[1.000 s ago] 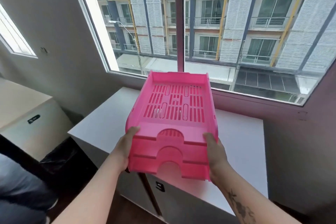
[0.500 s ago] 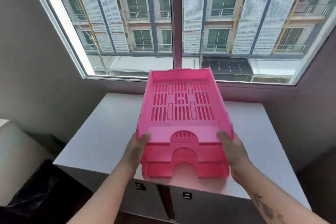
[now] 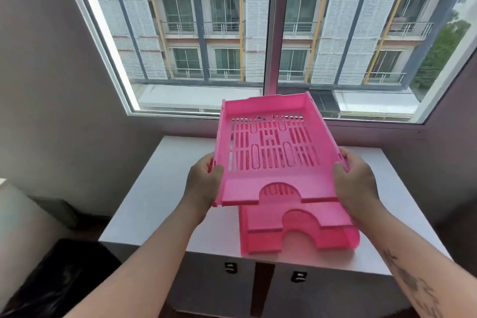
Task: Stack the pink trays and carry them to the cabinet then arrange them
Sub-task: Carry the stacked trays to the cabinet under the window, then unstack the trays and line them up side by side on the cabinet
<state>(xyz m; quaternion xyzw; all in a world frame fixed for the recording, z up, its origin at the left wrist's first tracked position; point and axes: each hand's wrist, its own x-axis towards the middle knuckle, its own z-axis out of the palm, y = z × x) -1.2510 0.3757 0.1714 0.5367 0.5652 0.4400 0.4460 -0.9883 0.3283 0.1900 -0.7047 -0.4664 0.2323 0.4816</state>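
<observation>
Under the window, on the white cabinet top point(image 3: 160, 204), the lower trays point(image 3: 304, 230) sit at its front edge while my left hand point(image 3: 204, 186) and right hand point(image 3: 355, 186) clamp the top pink tray point(image 3: 273, 150) by its side rims, lifted clear and tilted; it looks light, stiff, slick plastic.

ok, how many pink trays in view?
2 visible. The top tray is lifted in both hands; the lower tray sits on the white cabinet. Another could be nested beneath.
</observation>
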